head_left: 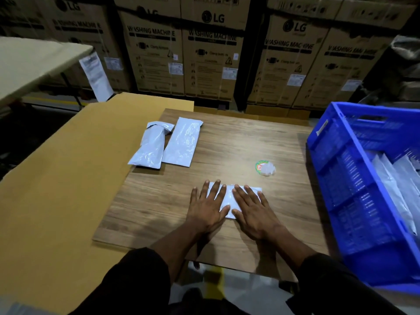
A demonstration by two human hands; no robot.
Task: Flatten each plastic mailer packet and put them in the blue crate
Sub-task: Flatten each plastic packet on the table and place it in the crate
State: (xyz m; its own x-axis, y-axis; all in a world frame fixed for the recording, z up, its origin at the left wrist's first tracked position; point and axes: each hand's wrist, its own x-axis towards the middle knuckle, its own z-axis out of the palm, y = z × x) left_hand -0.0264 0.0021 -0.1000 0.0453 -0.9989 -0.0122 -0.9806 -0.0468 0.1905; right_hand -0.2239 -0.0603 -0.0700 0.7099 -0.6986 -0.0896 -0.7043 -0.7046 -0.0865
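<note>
I'm standing in a warehouse; stacked LG washing machine cartons (211, 48) wall off the space ahead of me; my wooden work table (227, 144) sits on flat cardboard sheets (56, 178); a blue crate (354, 189) waits alongside

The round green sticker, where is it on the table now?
In the head view, the round green sticker lies on the wooden table, right of centre, just beyond the right hand and near the blue crate.
</note>
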